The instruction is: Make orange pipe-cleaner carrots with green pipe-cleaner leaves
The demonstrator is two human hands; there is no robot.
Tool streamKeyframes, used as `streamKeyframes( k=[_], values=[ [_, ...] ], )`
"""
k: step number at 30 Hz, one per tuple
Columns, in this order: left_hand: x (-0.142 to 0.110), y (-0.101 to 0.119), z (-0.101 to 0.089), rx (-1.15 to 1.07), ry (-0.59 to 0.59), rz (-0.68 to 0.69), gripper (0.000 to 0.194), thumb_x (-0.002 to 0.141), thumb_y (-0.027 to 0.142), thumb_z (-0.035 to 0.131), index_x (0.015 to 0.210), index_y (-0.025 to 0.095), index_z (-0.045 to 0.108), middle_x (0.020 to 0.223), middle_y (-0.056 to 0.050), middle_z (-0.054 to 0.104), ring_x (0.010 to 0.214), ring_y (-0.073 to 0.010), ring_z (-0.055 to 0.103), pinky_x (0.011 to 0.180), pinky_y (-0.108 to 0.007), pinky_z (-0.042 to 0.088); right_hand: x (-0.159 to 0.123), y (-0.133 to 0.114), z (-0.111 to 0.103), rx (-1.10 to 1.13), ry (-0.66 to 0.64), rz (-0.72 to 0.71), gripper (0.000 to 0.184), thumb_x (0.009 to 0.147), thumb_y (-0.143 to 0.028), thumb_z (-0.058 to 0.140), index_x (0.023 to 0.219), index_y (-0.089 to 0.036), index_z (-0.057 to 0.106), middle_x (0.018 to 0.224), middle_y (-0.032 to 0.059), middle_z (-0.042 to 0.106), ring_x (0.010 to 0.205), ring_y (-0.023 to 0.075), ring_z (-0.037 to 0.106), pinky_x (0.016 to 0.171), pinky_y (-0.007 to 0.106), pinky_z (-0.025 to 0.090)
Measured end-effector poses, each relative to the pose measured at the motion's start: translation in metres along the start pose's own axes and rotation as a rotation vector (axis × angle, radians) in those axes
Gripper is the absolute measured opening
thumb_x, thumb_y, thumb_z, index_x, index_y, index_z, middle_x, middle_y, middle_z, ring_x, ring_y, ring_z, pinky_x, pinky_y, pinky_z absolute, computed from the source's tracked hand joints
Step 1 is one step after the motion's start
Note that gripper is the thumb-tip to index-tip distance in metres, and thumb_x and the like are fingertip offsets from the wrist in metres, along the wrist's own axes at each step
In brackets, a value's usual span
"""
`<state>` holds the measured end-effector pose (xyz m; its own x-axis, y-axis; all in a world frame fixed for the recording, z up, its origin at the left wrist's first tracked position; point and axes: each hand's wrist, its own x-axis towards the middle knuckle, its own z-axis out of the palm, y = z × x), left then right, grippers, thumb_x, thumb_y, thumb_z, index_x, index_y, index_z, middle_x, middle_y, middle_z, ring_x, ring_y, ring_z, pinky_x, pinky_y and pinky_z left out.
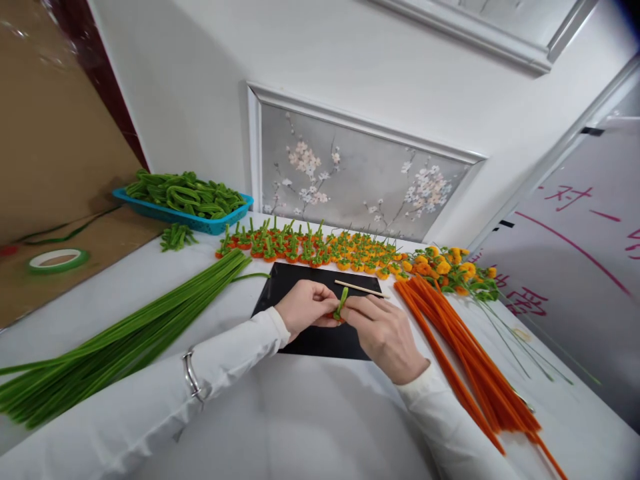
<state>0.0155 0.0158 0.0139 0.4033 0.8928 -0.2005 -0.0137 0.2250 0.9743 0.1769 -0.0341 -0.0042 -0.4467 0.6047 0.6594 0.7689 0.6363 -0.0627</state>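
Observation:
Over the black mat (320, 343), both of my hands pinch one small pipe-cleaner piece (341, 303), orange at the bottom with a green stem standing up. My left hand (307, 307) grips it from the left, fingers closed. From the right, the fingers of my right hand (383, 330) close on it beside the stem. My fingertips hide most of the orange part. A thin wooden stick (360, 289) lies on the mat just beyond my hands.
Rows of orange and yellow pieces with green stems (310, 243) line the back. Green pipe cleaners (135, 320) lie left, orange pipe cleaners (470, 353) right, near yellow flowers (445, 267). A blue basket (200, 220) holds green loops; green tape (59, 260) lies on cardboard.

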Motion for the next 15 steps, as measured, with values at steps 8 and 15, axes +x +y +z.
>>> streamKeyframes(
  k=[8, 15],
  values=[
    [-0.0009, -0.0058, -0.0034, 0.381, 0.071, 0.56, 0.015, 0.082, 0.028, 0.055, 0.081, 0.013, 0.058, 0.074, -0.002, 0.061, 0.066, -0.0128, 0.061, 0.063, -0.025, 0.054, 0.006, -0.0017, 0.0015, 0.966, -0.067, 0.733, 0.03, 0.086, -0.044, 0.049, 0.081, -0.015, 0.057, 0.065, 0.0019, 0.06, 0.051, 0.011, 0.058, 0.049, 0.023, 0.052],
    [-0.0054, -0.0068, -0.0014, 0.719, 0.114, 0.74, 0.014, 0.086, 0.022, 0.048, 0.081, 0.015, 0.058, 0.073, -0.001, 0.059, 0.064, -0.0107, 0.056, 0.062, -0.021, 0.046, 0.0066, -0.0074, 0.0067, 0.842, -0.048, 0.685, 0.023, 0.086, -0.035, 0.05, 0.083, -0.015, 0.06, 0.062, 0.0011, 0.06, 0.049, 0.0112, 0.057, 0.048, 0.022, 0.048]
  ],
)
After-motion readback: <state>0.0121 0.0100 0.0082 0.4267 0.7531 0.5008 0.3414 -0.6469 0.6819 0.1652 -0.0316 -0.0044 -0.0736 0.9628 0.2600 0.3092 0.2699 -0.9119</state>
